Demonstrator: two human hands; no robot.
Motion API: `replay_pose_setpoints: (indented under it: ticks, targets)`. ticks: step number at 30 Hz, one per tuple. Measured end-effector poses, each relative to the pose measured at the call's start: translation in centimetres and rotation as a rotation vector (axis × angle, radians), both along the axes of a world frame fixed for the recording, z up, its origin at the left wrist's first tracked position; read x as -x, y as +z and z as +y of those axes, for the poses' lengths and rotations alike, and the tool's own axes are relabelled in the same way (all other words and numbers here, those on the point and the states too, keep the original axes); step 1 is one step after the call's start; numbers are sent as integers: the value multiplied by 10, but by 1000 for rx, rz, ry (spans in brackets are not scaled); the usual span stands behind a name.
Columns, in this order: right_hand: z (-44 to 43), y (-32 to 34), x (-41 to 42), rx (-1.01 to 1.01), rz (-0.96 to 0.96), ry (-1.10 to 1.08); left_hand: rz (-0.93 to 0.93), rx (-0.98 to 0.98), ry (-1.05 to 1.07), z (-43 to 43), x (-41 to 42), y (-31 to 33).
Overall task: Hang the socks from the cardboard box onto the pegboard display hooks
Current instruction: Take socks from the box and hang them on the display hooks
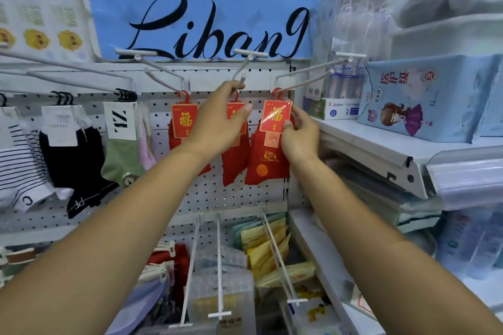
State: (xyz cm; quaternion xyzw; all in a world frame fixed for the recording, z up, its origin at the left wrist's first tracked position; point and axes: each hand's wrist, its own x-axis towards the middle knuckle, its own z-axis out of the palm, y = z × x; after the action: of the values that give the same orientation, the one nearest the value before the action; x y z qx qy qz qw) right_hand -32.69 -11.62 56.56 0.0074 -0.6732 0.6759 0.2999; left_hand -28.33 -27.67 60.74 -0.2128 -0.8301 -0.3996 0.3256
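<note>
Two bare arms are reaching up from the lower edge toward a white pegboard in a shop. The back of the left hand is covering most of the middle red socks hanging on the pegboard, so only the lower part of this pair, a strip of its card and a bit of its red hanger are showing. The left fingers are curling up around the top of that hanger, right at the tip of the white middle hook, with the thumb lying across the card front. Exactly where the fingers are meeting the hanger is hidden behind the hand.

Toward the pegboard's right edge, the right hand is pinching the card of the right red socks. Its thumb is pressing on the card's lower right corner and its fingers are wrapping behind the right edge. This pair is hanging by a red hanger from its own hook, tilted slightly.

A third pair, the left red socks, is hanging on the pegboard just left of the left hand, partly hidden by the wrist.

Further left on the pegboard, striped socks, black socks and green socks are hanging, the striped ones cut off by the picture edge. Above the pegboard a blue package is showing large black script. Packets on the lower hooks are blurred.
</note>
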Motion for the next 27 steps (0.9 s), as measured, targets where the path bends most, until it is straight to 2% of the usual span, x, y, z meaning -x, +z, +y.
replay_pose_setpoints:
  ticks: [9,13,20,23,27]
  targets:
    - [8,-7,-6,-247,-22,13,-82,150,17,-8,-4,5]
    - [7,-19,-39,-336,-96,4,-150,119,47,-8,-25,-8]
    - [20,-72,-141,-508,-115,-111,-101,24,-103,-18,-108,-78]
    - [29,-114,-208,-567,-91,-200,-144,25,-225,-19,-152,-120]
    - [41,-181,-302,-627,-224,-263,-248,69,-354,-11,-197,-191]
